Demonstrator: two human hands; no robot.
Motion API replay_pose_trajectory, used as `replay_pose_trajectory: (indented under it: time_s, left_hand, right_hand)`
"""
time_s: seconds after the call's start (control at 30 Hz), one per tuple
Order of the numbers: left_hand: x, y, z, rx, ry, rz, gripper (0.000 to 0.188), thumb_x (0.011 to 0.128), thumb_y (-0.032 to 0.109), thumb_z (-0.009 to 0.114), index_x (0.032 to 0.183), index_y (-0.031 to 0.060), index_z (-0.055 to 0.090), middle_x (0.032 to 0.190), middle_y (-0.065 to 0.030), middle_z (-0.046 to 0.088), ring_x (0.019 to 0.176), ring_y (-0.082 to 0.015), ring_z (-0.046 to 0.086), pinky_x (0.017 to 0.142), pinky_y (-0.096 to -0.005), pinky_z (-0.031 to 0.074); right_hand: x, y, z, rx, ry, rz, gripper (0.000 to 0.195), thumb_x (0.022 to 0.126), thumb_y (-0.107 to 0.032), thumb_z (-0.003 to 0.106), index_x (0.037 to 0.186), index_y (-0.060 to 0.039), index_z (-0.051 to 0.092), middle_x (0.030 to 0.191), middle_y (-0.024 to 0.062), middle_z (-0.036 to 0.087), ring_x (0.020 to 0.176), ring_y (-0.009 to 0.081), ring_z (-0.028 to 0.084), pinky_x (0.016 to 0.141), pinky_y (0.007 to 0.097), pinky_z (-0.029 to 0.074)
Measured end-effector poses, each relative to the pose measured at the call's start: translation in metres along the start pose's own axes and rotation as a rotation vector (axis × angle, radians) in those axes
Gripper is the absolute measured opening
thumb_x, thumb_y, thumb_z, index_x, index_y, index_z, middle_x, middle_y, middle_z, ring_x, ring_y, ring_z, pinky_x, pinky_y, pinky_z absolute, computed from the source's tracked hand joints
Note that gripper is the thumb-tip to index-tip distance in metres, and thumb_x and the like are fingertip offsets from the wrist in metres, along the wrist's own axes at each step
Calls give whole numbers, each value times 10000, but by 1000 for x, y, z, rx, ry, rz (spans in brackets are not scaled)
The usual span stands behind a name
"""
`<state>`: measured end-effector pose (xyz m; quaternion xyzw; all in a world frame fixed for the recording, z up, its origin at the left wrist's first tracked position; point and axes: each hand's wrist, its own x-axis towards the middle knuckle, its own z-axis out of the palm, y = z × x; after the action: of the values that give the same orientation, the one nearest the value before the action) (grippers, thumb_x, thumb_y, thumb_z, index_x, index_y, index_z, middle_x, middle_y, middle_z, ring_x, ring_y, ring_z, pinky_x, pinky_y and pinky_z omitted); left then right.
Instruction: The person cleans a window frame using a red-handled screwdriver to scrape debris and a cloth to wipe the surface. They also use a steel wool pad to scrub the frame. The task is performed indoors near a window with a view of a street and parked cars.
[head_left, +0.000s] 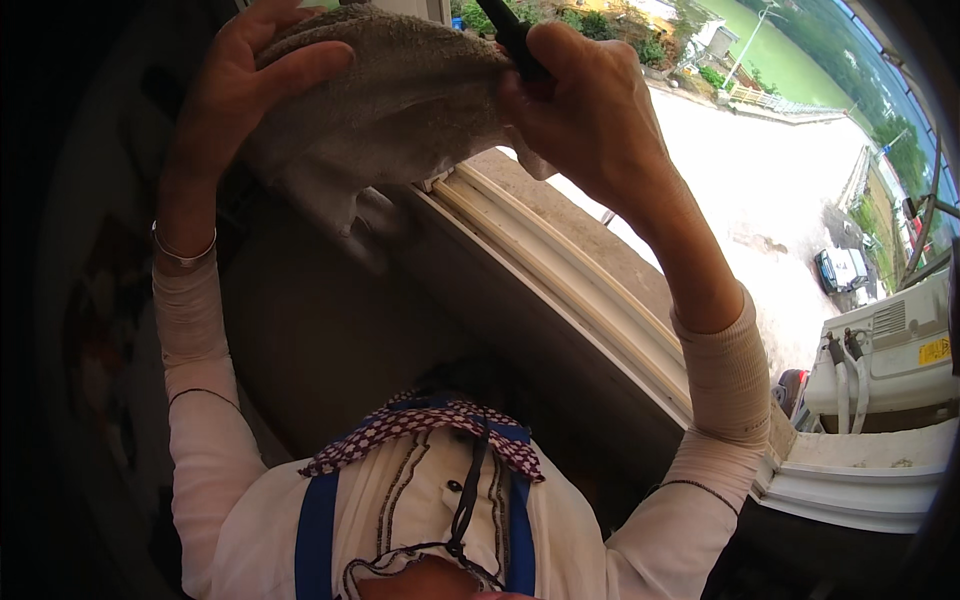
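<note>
A grey towel-like cloth (390, 97) is stretched between my two raised hands near the top of the view. My left hand (255, 82) holds its left side, thumb in front and the other fingers partly hidden behind. My right hand (592, 112) is closed around a black rod-like handle (514, 37), whose upper end leaves the picture. The cloth's right edge reaches my right fingers; whether they pinch it too is hidden. Loose folds of the cloth hang below, above a sliding-window track (555, 262).
The window frame runs diagonally beneath my right arm. Outside stand an air-conditioner outdoor unit (885, 360) with two wrapped pipes, a parked vehicle (841, 270) on bright paving, and a lamp post (750, 45). A dark wall (337, 322) lies below the sill inside.
</note>
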<state>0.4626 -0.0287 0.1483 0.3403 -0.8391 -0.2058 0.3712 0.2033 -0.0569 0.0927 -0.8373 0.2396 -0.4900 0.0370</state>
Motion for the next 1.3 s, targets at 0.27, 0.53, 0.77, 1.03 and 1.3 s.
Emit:
replay_pose_trajectory:
  time_s: [0.27, 0.53, 0.77, 1.03, 1.3]
  left_hand:
    - [-58, -26, 172, -28, -574, -91, 468, 821, 178, 703, 1201, -31, 529, 1062, -218, 630, 989, -355, 624, 860, -393, 499]
    - [-97, -28, 228, -187, -437, -142, 425, 849, 152, 652, 1209, -30, 518, 1045, -217, 621, 959, -369, 622, 822, -413, 513]
    - [-110, -44, 207, -270, -313, -177, 461, 852, 140, 660, 1260, -14, 510, 1046, -204, 626, 923, -341, 645, 808, -386, 530]
    - [-107, -76, 182, -194, 86, -253, 618, 831, 57, 685, 1388, 62, 418, 1032, -178, 635, 878, -309, 668, 758, -345, 551]
    - [-91, -115, 165, 154, -92, -219, 654, 829, 94, 690, 1419, 86, 406, 865, -151, 599, 733, -284, 635, 654, -356, 527]
  right_hand:
    - [-132, 6, -39, -58, -617, 686, 85, 779, -23, 566, 738, 49, 547, 630, 200, 555, 543, 309, 546, 569, 386, 453]
    - [-120, -32, -77, -17, -867, 528, 61, 748, -3, 623, 779, 49, 624, 1036, 175, 652, 717, 320, 618, 676, 394, 495]
    - [-113, -47, -67, -241, -937, 498, 115, 826, -66, 617, 763, 24, 652, 1019, 162, 641, 734, 306, 645, 659, 381, 510]
    - [-90, -7, 26, -247, -990, 397, 240, 913, -113, 559, 731, 32, 615, 945, 184, 587, 671, 349, 603, 621, 423, 485]
    - [-102, 22, 66, -127, -880, 434, 191, 916, -125, 541, 794, 7, 605, 860, 184, 558, 706, 366, 596, 635, 447, 479]
